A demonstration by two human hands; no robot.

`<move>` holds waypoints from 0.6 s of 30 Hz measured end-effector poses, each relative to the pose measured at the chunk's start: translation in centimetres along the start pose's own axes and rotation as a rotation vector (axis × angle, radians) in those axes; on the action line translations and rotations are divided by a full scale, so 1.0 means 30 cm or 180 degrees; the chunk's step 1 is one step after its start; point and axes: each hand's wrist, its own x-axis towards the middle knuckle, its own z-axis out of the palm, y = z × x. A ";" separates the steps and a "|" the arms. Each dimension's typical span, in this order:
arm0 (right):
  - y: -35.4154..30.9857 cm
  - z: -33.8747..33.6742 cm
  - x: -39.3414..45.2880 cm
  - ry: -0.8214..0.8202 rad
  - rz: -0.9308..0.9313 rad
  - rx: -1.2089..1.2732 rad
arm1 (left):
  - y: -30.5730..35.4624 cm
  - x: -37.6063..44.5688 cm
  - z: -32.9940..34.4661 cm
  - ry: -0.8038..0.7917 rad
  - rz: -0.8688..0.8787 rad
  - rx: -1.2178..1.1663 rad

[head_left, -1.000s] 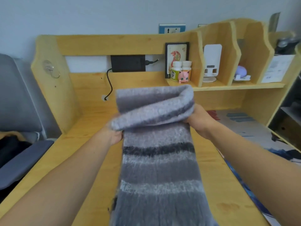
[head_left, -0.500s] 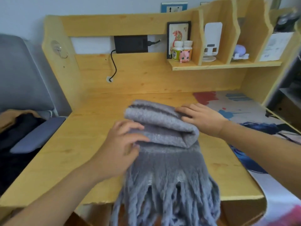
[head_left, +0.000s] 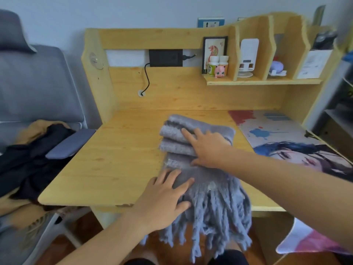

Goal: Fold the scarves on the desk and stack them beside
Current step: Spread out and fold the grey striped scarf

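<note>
A: What's different from half a second back?

B: The right hand [head_left: 207, 148] has slid across the folded bundle of the grey fringed scarf [head_left: 193, 142]. It sat at the bundle's right edge then; now it lies flat on top, fingers straight and spread, pressing the layers down. The left hand [head_left: 164, 197] has dropped from the bundle's left side to the loose tail near the front edge of the counter [head_left: 107, 159]. Its fingers are also extended, resting on the cloth just above the fringe, gripping nothing.

A: And a second ago?

B: Both hands held the scarf up in the air with a fold draped over. So it has come down onto the counter and been doubled over itself.

A: Where does the scarf sit now?

B: Middle of the counter, left of the printed desk mat [head_left: 282, 134]. The folded part lies toward the back; the fringe hangs over the front edge.

A: Meaning for the task?

B: I'd judge this scarf is nearly folded. The tail probably needs one more turn before it can be set aside. More dark and tan cloth lies heaped on the chair [head_left: 34, 83] to the left.
</note>
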 end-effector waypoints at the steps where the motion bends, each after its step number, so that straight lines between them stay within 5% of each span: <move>1: -0.009 0.021 0.002 0.0228 0.0099 -0.0013 | -0.002 -0.018 0.009 0.0054 0.0005 -0.0027; 5: 0.076 -0.003 -0.028 0.0889 0.0207 0.0210 | -0.034 -0.047 0.034 -0.0144 0.0185 -0.0267; 9: 0.219 -0.177 -0.052 0.2212 0.0459 0.0741 | -0.029 -0.004 0.026 -0.0252 0.0121 -0.0273; 12: 0.265 -0.285 -0.110 0.2567 0.0261 0.0449 | -0.010 0.058 0.016 -0.0267 0.0012 -0.0391; 14: 0.210 -0.253 -0.169 0.2327 -0.0042 0.0249 | -0.005 0.085 0.031 -0.0147 -0.0007 -0.0522; 18: 0.004 0.027 -0.255 0.0963 -0.0155 -0.0048 | -0.009 0.034 0.040 0.0225 0.0259 -0.1111</move>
